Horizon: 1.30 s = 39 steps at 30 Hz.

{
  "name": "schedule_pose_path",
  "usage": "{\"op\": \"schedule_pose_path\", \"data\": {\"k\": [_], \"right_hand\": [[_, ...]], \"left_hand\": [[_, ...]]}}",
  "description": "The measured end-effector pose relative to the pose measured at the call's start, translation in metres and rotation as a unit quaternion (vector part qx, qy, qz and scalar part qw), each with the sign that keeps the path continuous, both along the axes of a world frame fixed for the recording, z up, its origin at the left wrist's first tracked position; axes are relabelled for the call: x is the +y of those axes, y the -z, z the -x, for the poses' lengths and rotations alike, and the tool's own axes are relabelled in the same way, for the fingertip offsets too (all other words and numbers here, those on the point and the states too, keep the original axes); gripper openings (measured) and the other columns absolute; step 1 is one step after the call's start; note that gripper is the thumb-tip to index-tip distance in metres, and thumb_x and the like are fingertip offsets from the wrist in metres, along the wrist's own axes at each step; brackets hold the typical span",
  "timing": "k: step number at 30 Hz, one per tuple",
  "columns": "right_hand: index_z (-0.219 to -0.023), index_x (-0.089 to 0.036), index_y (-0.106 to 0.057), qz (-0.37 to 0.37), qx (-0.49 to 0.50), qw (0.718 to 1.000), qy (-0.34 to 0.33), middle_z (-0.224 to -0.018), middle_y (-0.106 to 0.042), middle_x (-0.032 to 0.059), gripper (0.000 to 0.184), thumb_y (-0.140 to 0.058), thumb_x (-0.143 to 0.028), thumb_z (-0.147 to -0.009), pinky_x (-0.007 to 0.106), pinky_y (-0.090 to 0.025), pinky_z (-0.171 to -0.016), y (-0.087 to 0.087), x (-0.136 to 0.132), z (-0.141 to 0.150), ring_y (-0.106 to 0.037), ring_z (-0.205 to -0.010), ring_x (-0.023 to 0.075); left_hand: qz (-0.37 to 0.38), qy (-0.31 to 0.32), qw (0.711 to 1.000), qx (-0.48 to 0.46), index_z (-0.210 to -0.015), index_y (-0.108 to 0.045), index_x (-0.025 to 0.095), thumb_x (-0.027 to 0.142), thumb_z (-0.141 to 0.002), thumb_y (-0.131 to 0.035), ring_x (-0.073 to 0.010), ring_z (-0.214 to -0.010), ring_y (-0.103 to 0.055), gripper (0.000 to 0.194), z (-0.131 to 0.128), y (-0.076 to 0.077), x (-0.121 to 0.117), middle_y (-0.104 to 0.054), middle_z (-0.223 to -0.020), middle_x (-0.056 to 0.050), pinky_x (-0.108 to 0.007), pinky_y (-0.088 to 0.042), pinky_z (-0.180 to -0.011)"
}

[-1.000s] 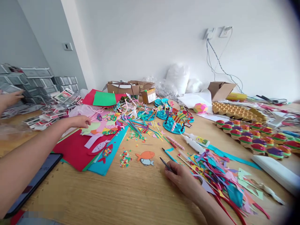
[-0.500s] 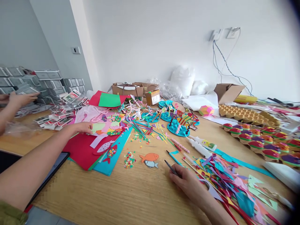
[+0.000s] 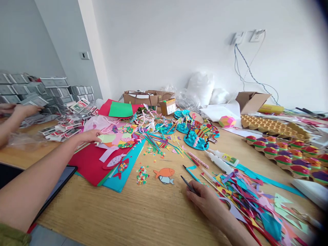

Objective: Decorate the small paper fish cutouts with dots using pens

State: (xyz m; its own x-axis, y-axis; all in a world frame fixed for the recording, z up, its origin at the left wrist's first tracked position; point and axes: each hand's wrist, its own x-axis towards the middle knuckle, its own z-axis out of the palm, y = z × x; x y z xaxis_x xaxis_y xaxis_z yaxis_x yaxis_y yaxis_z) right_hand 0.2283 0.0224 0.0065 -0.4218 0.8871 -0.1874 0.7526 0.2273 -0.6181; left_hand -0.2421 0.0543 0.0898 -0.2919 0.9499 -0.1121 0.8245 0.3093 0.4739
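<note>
My left hand (image 3: 91, 136) reaches over the coloured sheets, its fingers closed at the edge of a light green paper cutout (image 3: 107, 138). Below it lie red paper (image 3: 88, 165) and blue paper (image 3: 121, 182), with a spotted lilac paper fish (image 3: 115, 161) and a mosaic-patterned paper fish (image 3: 123, 166) on top. A dark pen (image 3: 187, 182) is gripped in my right hand (image 3: 201, 194), its tip pointing up and left, just above the table. Left of the pen, an orange paper fish (image 3: 165, 172) partly overlaps a grey-blue paper fish (image 3: 166, 179). Small paper bits (image 3: 142, 175) lie beside them.
Paper strips (image 3: 246, 191), glue bottles (image 3: 220, 163) and painted egg cartons (image 3: 284, 150) spread across the right. Blue decorated plates (image 3: 196, 141) sit mid-table. A tablet (image 3: 61, 181) lies under my left forearm. At far left another person's hands (image 3: 24, 111) hold a grey box near stacked boxes (image 3: 55, 90).
My left hand has shifted slightly up and left at the light green cutout. My right hand keeps the pen in nearly the same place. The whole view has moved a little.
</note>
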Motion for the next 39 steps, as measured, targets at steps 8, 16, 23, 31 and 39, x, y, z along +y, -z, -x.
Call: {"op": "schedule_pose_path", "data": {"k": [8, 16, 23, 31, 39], "right_hand": [[-0.064, -0.020, -0.044, -0.007, 0.033, 0.999, 0.008, -0.055, -0.041, -0.0041, 0.012, -0.043, -0.022, -0.076, 0.023, -0.028, -0.051, 0.000, 0.000, 0.001, -0.040, -0.054, 0.0126], [-0.068, -0.019, -0.051, 0.006, 0.047, 0.999, 0.023, -0.053, -0.045, -0.0048, 0.011, -0.046, -0.019, -0.078, 0.022, -0.028, -0.050, -0.008, -0.004, 0.001, -0.041, -0.052, 0.0117], [-0.069, -0.018, -0.053, 0.004, 0.046, 0.999, 0.026, -0.054, -0.047, -0.0050, 0.011, -0.046, -0.017, -0.078, 0.022, -0.029, -0.052, -0.014, -0.007, 0.003, -0.044, -0.054, 0.0115], [-0.067, -0.018, -0.050, 0.011, 0.058, 0.998, 0.026, -0.053, -0.044, -0.0063, 0.010, -0.047, -0.013, -0.076, 0.020, -0.026, -0.049, -0.012, -0.008, 0.002, -0.040, -0.051, 0.0087], [-0.071, -0.018, -0.048, 0.041, 0.300, 0.949, 0.088, -0.059, -0.048, -0.0052, 0.016, -0.050, -0.032, -0.079, 0.018, -0.028, -0.041, -0.025, -0.011, -0.007, -0.040, -0.044, 0.0060]], "left_hand": [[-0.059, 0.097, 0.992, -0.063, -0.115, -0.053, 0.016, 0.032, -0.090, -0.055, -0.0213, -0.093, -0.058, 0.030, -0.029, -0.068, 0.002, -0.056, -0.113, -0.008, -0.041, -0.051, -0.078], [-0.020, 0.280, 0.958, -0.053, -0.112, -0.053, 0.017, 0.020, -0.083, -0.058, -0.0134, -0.065, -0.055, 0.029, -0.146, -0.037, 0.024, -0.055, -0.080, 0.002, -0.027, -0.047, -0.058], [0.040, 0.385, 0.922, 0.013, -0.113, -0.053, 0.015, 0.032, -0.089, -0.055, -0.0200, -0.088, -0.060, 0.029, -0.219, 0.016, 0.034, -0.057, -0.108, -0.007, -0.038, -0.052, -0.073], [0.022, 0.437, 0.895, 0.080, -0.115, -0.053, 0.016, 0.031, -0.089, -0.055, -0.0216, -0.094, -0.059, 0.030, -0.234, 0.058, 0.035, -0.056, -0.113, -0.008, -0.041, -0.051, -0.078], [-0.094, 0.465, 0.863, 0.174, -0.112, -0.055, 0.016, 0.024, -0.088, -0.056, -0.0255, -0.108, -0.051, 0.025, -0.232, 0.053, 0.019, -0.052, -0.120, -0.009, -0.047, -0.043, -0.089]]}}
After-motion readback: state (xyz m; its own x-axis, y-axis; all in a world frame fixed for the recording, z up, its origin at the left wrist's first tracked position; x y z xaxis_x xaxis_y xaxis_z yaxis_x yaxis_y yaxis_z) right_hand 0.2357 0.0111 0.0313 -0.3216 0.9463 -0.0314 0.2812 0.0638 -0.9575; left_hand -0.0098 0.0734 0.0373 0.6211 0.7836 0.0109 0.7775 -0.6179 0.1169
